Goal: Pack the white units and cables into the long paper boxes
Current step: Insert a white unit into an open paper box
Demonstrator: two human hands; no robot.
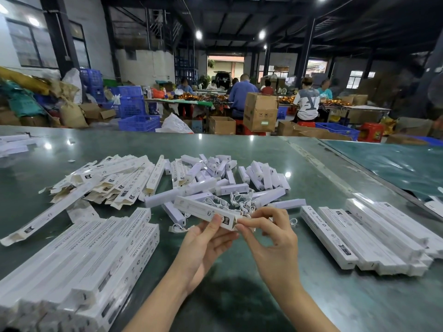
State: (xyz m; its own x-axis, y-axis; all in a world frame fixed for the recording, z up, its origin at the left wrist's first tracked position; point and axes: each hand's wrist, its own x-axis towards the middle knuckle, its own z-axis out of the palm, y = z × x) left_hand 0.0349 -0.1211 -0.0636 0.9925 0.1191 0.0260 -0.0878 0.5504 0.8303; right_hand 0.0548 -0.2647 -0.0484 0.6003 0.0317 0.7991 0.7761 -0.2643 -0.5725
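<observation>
Fingers [242, 227] of the right hand [273, 238] are pinching the end flap of the long paper box [203, 212] the left hand [203, 243] is gripping; rough tucking may be creasing it.

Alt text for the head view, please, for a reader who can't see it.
Over a green table, the left hand holds a long paper box while the right hand pinches its near end flap. Loose white units and cables lie behind, with stacks of long boxes at left and right.
</observation>
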